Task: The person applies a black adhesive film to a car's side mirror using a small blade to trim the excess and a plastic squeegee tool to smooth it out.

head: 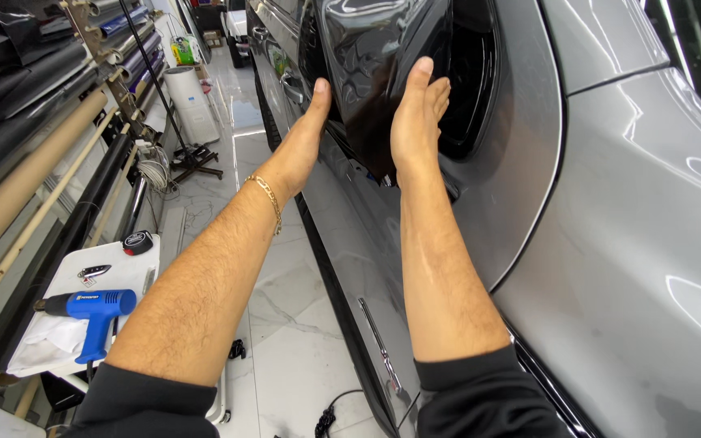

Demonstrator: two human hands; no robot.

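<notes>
A glossy black wing mirror housing (375, 73) sticks out from the side of a grey car (610, 243). My left hand (302, 142) lies flat against the mirror's left side, thumb up, with a gold bracelet on the wrist. My right hand (417, 113) presses its palm on the mirror's right face, fingers straight and together, reaching toward the dark recess behind it. Both hands cup the housing between them. Neither hand holds a tool.
At lower left a white cart top (66, 280) carries a blue heat gun (95, 312), a round black tape measure (137, 242) and a small tool. Rolls of film (34, 122) hang on the left wall. A white cylinder (192, 105) stands on the marble floor (285, 324).
</notes>
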